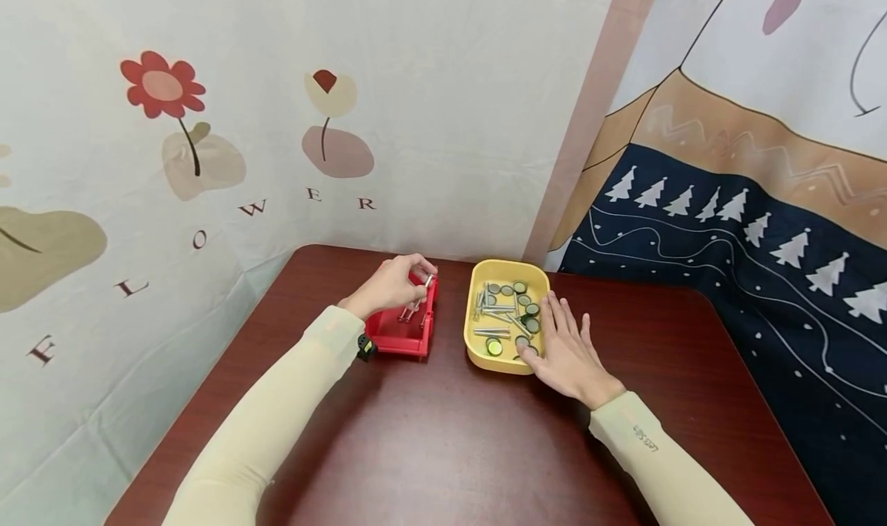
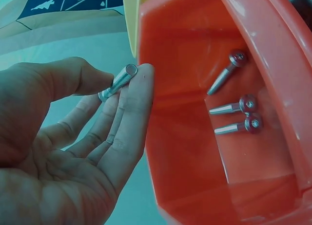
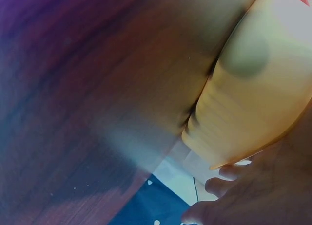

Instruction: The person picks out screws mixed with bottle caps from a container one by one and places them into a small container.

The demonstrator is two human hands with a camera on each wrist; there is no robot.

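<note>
Tabletop [image 1: 443, 433], bolt [image 2: 120, 81] partly behind fingers [image 2: 130, 110]

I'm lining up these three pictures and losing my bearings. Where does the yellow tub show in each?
Head: the yellow tub, just right of centre, a little below mid-height.
Left wrist: only a sliver, top edge, left of centre, beside the red bin.
Right wrist: its outer wall, on the right side, mostly upper.
Shared landmark: navy cloth, right in head, top left in left wrist, bottom in right wrist.
</note>
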